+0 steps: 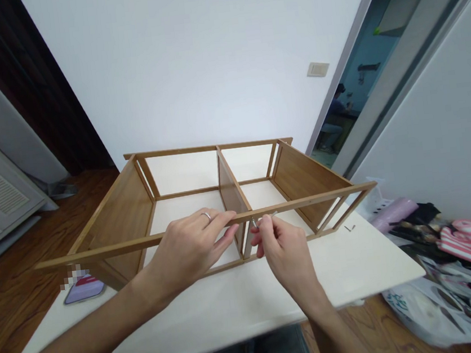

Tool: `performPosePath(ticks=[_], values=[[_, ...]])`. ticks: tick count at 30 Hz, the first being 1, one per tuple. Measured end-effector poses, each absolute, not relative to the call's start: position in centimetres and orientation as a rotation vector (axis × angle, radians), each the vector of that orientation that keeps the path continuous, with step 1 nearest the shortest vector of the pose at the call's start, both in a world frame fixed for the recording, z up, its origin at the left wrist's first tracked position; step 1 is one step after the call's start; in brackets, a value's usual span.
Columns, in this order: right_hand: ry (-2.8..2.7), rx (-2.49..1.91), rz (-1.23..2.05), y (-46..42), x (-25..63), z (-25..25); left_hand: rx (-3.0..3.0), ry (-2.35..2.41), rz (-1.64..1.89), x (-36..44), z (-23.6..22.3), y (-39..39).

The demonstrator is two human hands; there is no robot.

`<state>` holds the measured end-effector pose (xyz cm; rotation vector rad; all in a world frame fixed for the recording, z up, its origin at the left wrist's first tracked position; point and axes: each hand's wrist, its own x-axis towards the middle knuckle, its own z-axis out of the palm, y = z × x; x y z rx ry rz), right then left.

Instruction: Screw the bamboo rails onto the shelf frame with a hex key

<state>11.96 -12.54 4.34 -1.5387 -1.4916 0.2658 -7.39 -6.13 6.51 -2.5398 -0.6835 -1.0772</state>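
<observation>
Handling one wooden frame, two hands

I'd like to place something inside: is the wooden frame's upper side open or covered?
Open: on both sides of the middle divider, the wooden frame shows white surface below.

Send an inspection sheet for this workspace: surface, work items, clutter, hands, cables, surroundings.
Surface: white table, pale and smooth.
Work items: wooden frame on the table; small metal piece at its front rail, partly hidden.
Clutter: phone at the table's left end; small dark pieces toward the right; plastic bag and striped cloth beyond the right end.
Hands: left hand touches the rail; right hand pinches the metal piece.
Cables: nothing seen.
Surroundings: wall, light switch.
</observation>
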Motion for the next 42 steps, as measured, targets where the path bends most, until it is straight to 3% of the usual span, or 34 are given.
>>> performPosePath(ticks=[4,10,13,18,21,42], values=[[-1.053,-1.28,0.884,-12.5,11.8,3.6,-2.637,-0.83,-0.945,-6.5,6.8,-5.7],[-0.968,-1.091,1.087,-12.5,12.1,2.7,-2.812,-0.977,-0.644,-4.7,8.1,-5.4],[-1.097,-1.236,0.79,-12.8,12.6,2.4,-2.868,-1.055,-0.549,-4.4,8.5,-5.6],[-1.451,-1.318,-0.35,-12.8,14.4,2.2,-2.882,-1.028,-0.5,-4.5,8.1,-5.8],[-1.757,-1.219,-0.73,-12.8,15.7,2.5,-2.819,-0.97,-0.585,-4.4,7.5,-5.8],[-2.104,-1.259,-1.011,-13.3,16.4,3.5,-2.849,-1.142,-0.633,-4.3,7.1,-5.7]])
